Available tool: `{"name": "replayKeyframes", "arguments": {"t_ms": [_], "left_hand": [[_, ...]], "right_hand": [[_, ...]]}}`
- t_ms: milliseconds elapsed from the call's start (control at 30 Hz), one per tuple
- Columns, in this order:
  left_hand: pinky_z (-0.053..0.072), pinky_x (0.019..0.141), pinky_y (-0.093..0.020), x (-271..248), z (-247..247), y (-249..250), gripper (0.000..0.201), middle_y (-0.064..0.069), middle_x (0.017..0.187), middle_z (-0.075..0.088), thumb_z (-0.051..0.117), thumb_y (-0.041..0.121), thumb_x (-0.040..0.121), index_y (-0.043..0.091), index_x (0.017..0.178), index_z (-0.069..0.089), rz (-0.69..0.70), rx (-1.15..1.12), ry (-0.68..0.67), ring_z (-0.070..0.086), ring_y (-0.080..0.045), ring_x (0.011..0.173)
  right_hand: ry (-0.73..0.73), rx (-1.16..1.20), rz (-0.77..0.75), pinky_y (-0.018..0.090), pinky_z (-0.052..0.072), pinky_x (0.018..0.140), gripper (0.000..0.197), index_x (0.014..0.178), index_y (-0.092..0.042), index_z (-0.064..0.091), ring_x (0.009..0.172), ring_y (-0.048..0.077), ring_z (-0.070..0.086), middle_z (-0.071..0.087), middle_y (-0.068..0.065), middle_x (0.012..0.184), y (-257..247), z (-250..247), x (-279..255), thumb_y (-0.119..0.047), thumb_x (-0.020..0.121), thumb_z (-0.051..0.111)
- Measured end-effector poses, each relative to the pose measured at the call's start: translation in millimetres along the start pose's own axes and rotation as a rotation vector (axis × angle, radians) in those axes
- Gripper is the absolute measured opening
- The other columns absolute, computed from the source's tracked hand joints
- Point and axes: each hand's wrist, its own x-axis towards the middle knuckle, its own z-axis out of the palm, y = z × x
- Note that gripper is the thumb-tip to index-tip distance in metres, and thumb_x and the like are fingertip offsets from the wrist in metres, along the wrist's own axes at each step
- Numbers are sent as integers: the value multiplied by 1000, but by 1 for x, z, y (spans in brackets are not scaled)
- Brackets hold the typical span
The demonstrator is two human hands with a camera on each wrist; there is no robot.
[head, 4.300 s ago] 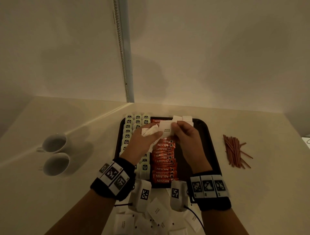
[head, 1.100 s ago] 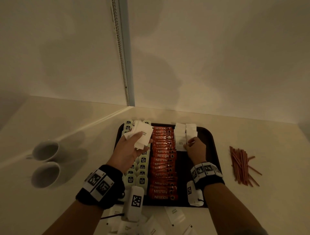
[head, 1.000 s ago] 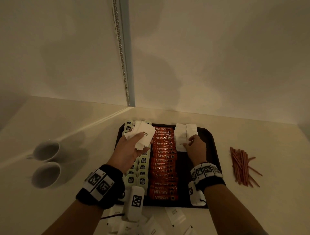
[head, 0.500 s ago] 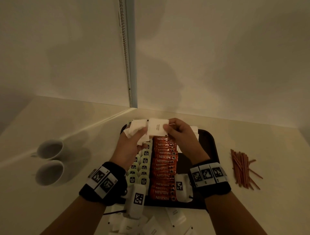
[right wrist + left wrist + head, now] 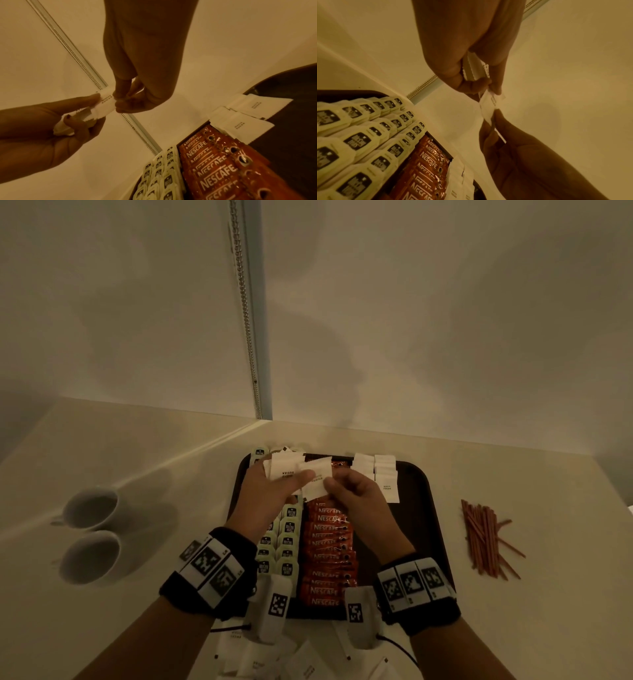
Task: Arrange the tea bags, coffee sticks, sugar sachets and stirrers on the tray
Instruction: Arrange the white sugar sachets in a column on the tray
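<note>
We hold both hands above the far end of the dark tray (image 5: pixel 424 508). Our left hand (image 5: pixel 270 501) has its fingers curled round a small stack of sugar sachets (image 5: pixel 284 469), thumb pressed on top. Our right hand (image 5: pixel 356 501) pinches one white sachet (image 5: pixel 317 481) between thumb and fingertips at the stack's edge, so both hands touch it. On the tray, tea bags (image 5: pixel 287 542) fill the left rows, orange coffee sticks (image 5: pixel 325 556) the middle, and placed sachets (image 5: pixel 380 474) lie at the far right. Stirrers (image 5: pixel 483 539) lie on the tabletop (image 5: pixel 548 577) right of the tray; loose sachets (image 5: pixel 308 662) lie in front of the tray
</note>
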Motion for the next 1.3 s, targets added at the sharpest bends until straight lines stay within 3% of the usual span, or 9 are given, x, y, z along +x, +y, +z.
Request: {"name": "replayKeyframes", "arguments": {"t_ms": [167, 367, 533, 700, 800, 1000, 1133, 1200, 1300], "left_hand": [[52, 50, -23, 0, -4, 1, 21, -6, 84, 74, 46, 5, 95, 13, 106, 62, -178, -335, -21, 68, -23, 76], [56, 56, -23, 1, -9, 0, 24, -11, 88, 74, 37, 9, 98, 14, 103, 60, -236, -501, -28, 68, -29, 84], [57, 55, -25, 2, -5, -2, 20, -16, 100, 65, 39, 8, 97, 14, 104, 57, -277, -572, 14, 68, -30, 76], [59, 57, -27, 3, -6, -6, 20, -18, 109, 61, 39, 11, 97, 14, 108, 56, -287, -610, 27, 70, -32, 72], [58, 56, -27, 3, -6, -5, 21, -20, 104, 63, 39, 11, 98, 12, 110, 55, -296, -628, 16, 70, -31, 71], [57, 54, -27, 4, -3, -5, 18, -14, 104, 63, 42, 6, 98, 12, 109, 54, -263, -537, 41, 65, -29, 87], [55, 53, -24, 5, -5, -8, 21, -10, 106, 63, 49, 7, 96, 8, 117, 52, -216, -397, 37, 65, -20, 86], [53, 51, -22, 5, -4, -6, 16, -5, 98, 66, 52, 7, 95, 13, 109, 57, -181, -313, 7, 67, -14, 77], [51, 50, -20, 4, -2, -5, 20, -1, 96, 65, 56, 4, 92, 19, 106, 59, -135, -211, -11, 63, -13, 80]], "right_hand": [[240, 91, 1, 29, 55, 75, 15, 103, -10, 61, 89, 18, 67, 66, 8, 105, 11, -48, 8, -8, 90, 56], [631, -451, 82, 46, 53, 85, 11, 99, -14, 61, 90, 24, 64, 67, 6, 96, 53, -129, 28, -15, 88, 62], [626, -655, 217, 46, 49, 92, 18, 103, -11, 63, 99, 25, 60, 65, 9, 107, 73, -148, 39, -19, 87, 63], [609, -732, 216, 39, 48, 93, 19, 103, -9, 65, 100, 24, 59, 65, 9, 107, 75, -143, 46, -20, 88, 63], [653, -758, 223, 35, 44, 90, 20, 102, -6, 66, 103, 26, 58, 65, 11, 108, 76, -138, 48, -20, 87, 64], [720, -767, 240, 28, 39, 79, 24, 101, 0, 60, 100, 29, 57, 63, 17, 106, 71, -128, 49, -15, 84, 67], [617, -738, 33, 21, 39, 69, 20, 100, -7, 59, 82, 14, 55, 63, 7, 99, 42, -100, 47, -21, 87, 64], [396, -627, -118, 17, 41, 67, 16, 96, -13, 62, 76, 2, 54, 63, -3, 91, 12, -67, 42, -28, 89, 61], [60, -621, -281, 7, 44, 68, 19, 100, -20, 66, 79, -4, 56, 64, -10, 94, -29, -22, 36, -33, 89, 59]]}}
